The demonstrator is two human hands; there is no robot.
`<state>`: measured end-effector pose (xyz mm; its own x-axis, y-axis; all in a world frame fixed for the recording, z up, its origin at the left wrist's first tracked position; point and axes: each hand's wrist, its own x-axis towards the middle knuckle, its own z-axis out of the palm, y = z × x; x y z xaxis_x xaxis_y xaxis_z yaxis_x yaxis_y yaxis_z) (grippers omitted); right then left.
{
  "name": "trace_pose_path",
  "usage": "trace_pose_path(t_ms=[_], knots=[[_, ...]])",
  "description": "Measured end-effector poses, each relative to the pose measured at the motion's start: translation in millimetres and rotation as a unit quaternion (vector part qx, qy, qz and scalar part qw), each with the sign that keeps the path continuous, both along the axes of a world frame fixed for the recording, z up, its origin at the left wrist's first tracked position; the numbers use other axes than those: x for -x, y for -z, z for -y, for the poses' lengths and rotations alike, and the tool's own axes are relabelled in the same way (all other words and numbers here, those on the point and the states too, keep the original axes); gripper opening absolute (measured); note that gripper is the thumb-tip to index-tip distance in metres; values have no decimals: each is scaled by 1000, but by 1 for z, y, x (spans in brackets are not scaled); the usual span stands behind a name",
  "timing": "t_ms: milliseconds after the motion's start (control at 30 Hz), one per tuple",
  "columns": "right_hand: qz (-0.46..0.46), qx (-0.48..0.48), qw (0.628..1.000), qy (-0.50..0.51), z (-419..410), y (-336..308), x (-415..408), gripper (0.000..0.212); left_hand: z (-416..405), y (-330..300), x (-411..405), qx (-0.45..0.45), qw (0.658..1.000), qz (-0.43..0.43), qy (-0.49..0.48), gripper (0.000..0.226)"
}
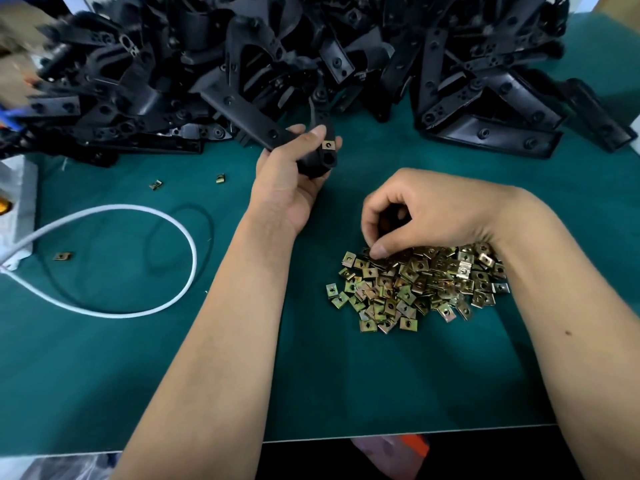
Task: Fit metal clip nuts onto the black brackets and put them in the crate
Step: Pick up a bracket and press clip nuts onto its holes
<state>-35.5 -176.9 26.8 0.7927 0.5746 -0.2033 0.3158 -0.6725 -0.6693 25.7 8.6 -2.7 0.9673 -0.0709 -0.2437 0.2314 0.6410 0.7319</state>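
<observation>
My left hand (287, 178) grips a black bracket (317, 157) above the green mat, thumb on top. One brass-coloured clip nut (327, 145) sits fitted on the bracket's end. My right hand (408, 213) hovers with curled fingers over the far edge of a heap of clip nuts (415, 289), its thumb tip touching nuts at the heap's top left. Whether a nut is pinched between its fingers is hidden. The crate is out of view.
A big pile of black brackets (277, 57) fills the far side of the green mat (104, 358). Three stray nuts lie at the left (156, 184) (220, 178) (62, 256). A white cable (188, 244) loops across the left; a white box (17, 209) sits at the left edge.
</observation>
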Motion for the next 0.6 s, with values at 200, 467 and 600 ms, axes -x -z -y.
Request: trace_pose_path(t_ms=[200, 467, 600], knots=[[-3, -12, 1000, 7, -5, 6, -2, 16, -1, 0, 0, 4, 1000, 1, 21, 26], [51, 2, 998, 35, -7, 12, -6, 11, 1, 1, -1, 1, 1000, 6, 14, 32], [67, -32, 995, 62, -1, 11, -9, 9, 0, 1, -2, 7, 1000, 4, 15, 34]])
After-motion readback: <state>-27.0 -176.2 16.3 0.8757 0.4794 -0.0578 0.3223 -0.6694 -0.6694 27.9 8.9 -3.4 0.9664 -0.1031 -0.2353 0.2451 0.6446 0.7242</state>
